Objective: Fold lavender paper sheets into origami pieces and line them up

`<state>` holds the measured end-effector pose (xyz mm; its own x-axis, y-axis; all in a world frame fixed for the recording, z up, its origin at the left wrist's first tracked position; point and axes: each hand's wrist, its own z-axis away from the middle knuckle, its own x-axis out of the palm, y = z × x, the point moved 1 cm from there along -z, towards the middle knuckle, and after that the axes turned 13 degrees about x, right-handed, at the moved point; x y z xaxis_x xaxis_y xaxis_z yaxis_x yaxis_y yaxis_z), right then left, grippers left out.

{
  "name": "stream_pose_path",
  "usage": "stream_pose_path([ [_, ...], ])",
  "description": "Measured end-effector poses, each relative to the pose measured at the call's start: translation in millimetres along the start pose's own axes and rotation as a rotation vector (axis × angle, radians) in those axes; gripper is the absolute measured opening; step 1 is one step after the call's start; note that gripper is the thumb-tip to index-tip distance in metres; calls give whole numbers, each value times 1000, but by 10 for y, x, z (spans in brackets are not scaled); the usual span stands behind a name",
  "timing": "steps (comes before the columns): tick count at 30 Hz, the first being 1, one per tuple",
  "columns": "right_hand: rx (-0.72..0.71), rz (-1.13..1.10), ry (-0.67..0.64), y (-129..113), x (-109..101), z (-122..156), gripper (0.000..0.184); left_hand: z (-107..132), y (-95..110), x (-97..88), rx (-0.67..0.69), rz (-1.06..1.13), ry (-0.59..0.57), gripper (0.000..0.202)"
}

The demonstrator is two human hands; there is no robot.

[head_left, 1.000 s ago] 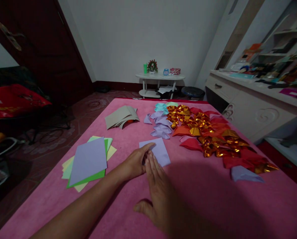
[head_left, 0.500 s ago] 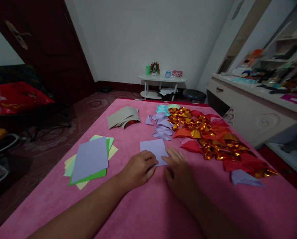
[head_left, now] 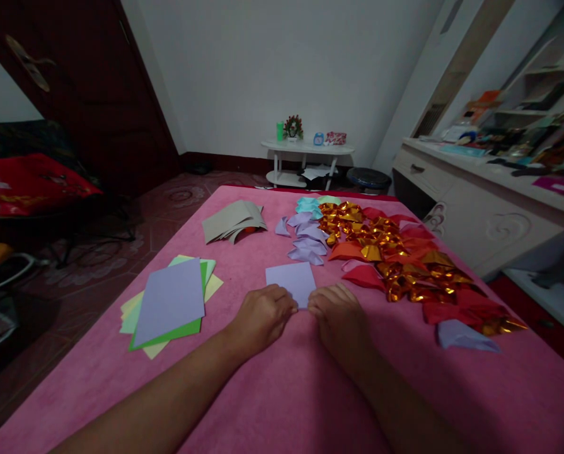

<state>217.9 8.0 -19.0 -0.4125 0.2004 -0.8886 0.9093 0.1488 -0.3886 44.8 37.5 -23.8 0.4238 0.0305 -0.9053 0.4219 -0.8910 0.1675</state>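
Observation:
A lavender sheet of paper [head_left: 291, 277] lies flat on the pink-covered table [head_left: 267, 391], its near edge between my hands. My left hand [head_left: 265, 315] is closed, pinching the sheet's near left corner. At the near right corner, my right hand [head_left: 341, 318] has its fingers curled together on the paper. Just beyond the sheet sit several folded lavender paper pieces [head_left: 306, 249]. Left of my hands is a loose stack of coloured sheets, with a lavender sheet [head_left: 171, 302] on top and green and yellow ones under it.
Gold foil and red folded papers [head_left: 407, 280] cover the table's right side. A fanned grey paper stack [head_left: 234, 221] lies at the far left. A white dresser [head_left: 484, 189] stands to the right, a small white table [head_left: 305, 148] by the wall, and a red bag [head_left: 40, 183] at left.
My right hand's fingers have curled in and closed on the sheet's near right corner. My left hand has shifted slightly, and its fingers now grip the near left corner.

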Motion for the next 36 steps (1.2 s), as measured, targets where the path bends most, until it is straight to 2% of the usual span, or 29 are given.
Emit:
stream_pose_path([
  [4,40,-80,85,58,1,1,25,33,-89,-40,-111,112,112,22],
  [8,120,-196,154,97,-3,6,23,33,-150,-45,-245,343,257,21],
  [13,282,-437,133,108,-51,18,22,-18,-141,-45,-510,720,487,17],
  [18,423,-765,93,98,-62,51,23,-58,-108,-51,-690,943,603,26],
  [23,502,-910,92,73,-40,32,23,-56,-108,-9,-707,1052,615,39],
  [28,551,-989,130,94,-44,3,22,-80,-61,-47,-632,1167,595,31],
  [33,579,-1130,182,112,-50,-11,25,-85,-72,-84,-681,1127,730,32],
  [36,536,-1109,164,102,-29,-26,30,-80,-102,-87,-712,1102,769,43],
])
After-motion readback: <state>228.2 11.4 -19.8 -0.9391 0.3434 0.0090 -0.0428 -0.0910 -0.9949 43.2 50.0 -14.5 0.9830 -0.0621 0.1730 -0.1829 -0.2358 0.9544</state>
